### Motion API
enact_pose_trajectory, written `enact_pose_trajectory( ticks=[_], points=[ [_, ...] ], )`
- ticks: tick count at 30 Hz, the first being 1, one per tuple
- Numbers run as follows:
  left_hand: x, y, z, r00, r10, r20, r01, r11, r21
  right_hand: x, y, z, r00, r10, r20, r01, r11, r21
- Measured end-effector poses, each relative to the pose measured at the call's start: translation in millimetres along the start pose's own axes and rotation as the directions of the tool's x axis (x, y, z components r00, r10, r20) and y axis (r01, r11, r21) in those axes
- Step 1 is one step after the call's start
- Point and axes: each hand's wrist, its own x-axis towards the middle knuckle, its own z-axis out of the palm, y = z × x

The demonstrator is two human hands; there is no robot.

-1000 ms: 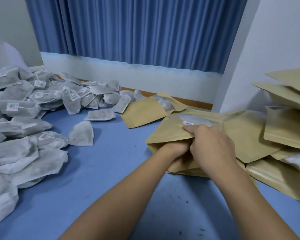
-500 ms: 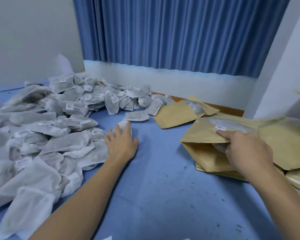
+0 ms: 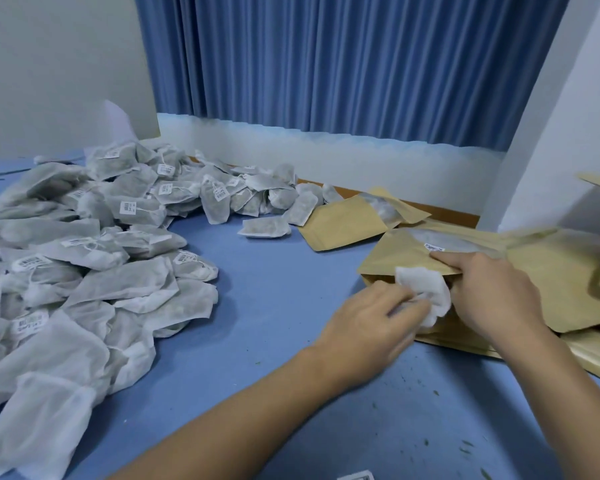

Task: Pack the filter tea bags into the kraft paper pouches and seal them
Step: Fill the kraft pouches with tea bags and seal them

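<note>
Blue curtain (image 3: 343, 64) across the back wall. Blue counter (image 3: 274, 271), dark crumbs scattered front right. Heap (image 3: 84, 254) of filter tea bags fills the left side, many with white tags. Kraft pouches (image 3: 551, 282) overlap in a pile at right, against the white wall. Spare pouch (image 3: 343, 220) lies flat between heap and pile, grey contents at its window; stray bag (image 3: 264, 227) just beside it.

Open pouch (image 3: 406, 251) on the pile's near edge, mouth facing left. Right hand (image 3: 492, 296) grips its upper lip, index finger along the edge, lip raised. Left hand (image 3: 371, 323) pinches a white tea bag (image 3: 426, 292) at the mouth, its top edge under the lip, beside the right hand. How much of the bag is inside: cannot tell.
</note>
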Motion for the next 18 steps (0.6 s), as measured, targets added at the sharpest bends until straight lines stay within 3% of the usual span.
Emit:
enact_pose_trajectory(
  ticks=[2,4,5,7,9,11,13,14,18],
  points=[
    [13.2,-1.0,20.6,0.96,-0.165,0.226,0.158,0.986,0.047,-0.5,0.0,0.7,1.0,-0.007,0.003,0.007,1.0,0.008],
    [31.9,-7.4,43.1,0.819,-0.357,0.45,0.322,0.934,0.154,-1.3,-0.7,3.9,1.0,-0.026,0.001,0.026,0.999,-0.019],
    [42.4,-13.3,52.6,0.753,-0.448,0.482,0.406,0.893,0.196,-2.0,-1.5,6.1,0.999,-0.042,-0.002,0.042,0.998,-0.046],
    [53.3,-20.7,74.9,0.676,-0.532,0.51,0.543,0.827,0.142,-3.2,-3.3,11.9,0.997,-0.077,-0.02,0.075,0.992,-0.097],
    [59.5,-23.6,88.2,0.633,-0.459,0.623,0.48,0.864,0.149,-3.3,-3.4,18.0,0.996,-0.09,-0.021,0.086,0.988,-0.131],
    [62.9,-17.3,89.9,0.663,-0.401,0.632,0.348,0.913,0.214,-2.4,-1.9,23.5,0.996,-0.091,-0.02,0.088,0.986,-0.145],
    [55.5,-18.6,88.4,0.783,-0.344,0.518,0.316,0.938,0.144,-1.2,-1.0,26.5,0.996,-0.086,-0.032,0.08,0.986,-0.144],
    [50.8,-18.6,84.8,0.808,-0.34,0.481,0.325,0.938,0.117,-0.8,-1.0,27.4,0.996,-0.084,-0.042,0.077,0.986,-0.149],
    [19.7,-19.1,55.3,0.678,-0.457,0.576,0.433,0.881,0.191,-7.8,-7.3,33.6,0.992,-0.112,-0.054,0.097,0.967,-0.235]
  ],
)
